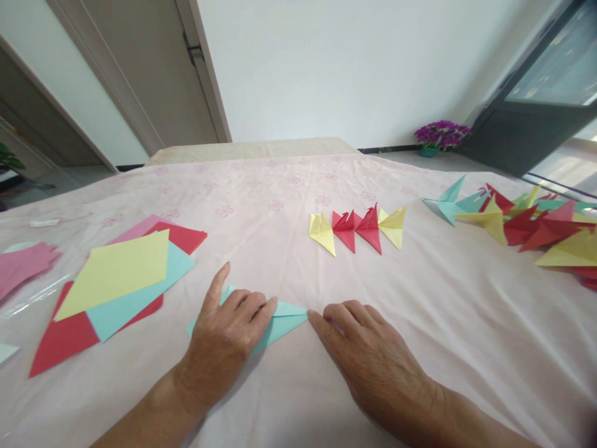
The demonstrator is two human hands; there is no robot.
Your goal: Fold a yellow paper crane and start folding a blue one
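Observation:
A folded light-blue sheet of origami paper [285,320] lies on the cloth in front of me, with a narrow point towards the right. My left hand [228,330] rests over its left and middle part, fingers bent and pressing it down, one finger lifted away. Much of the paper's left side is hidden under that hand. At the right-hand tip, my right hand [361,342] holds the point with its thumb and forefinger, the other fingers curled in.
Loose square paper sheets [116,274] lie overlapping at the left, near pink paper [23,267]. Beyond my hands stands a row of yellow and red folded paper cranes [344,231]. More folded cranes [527,224] pile up at the right. A pale flowered cloth [261,205] covers the table.

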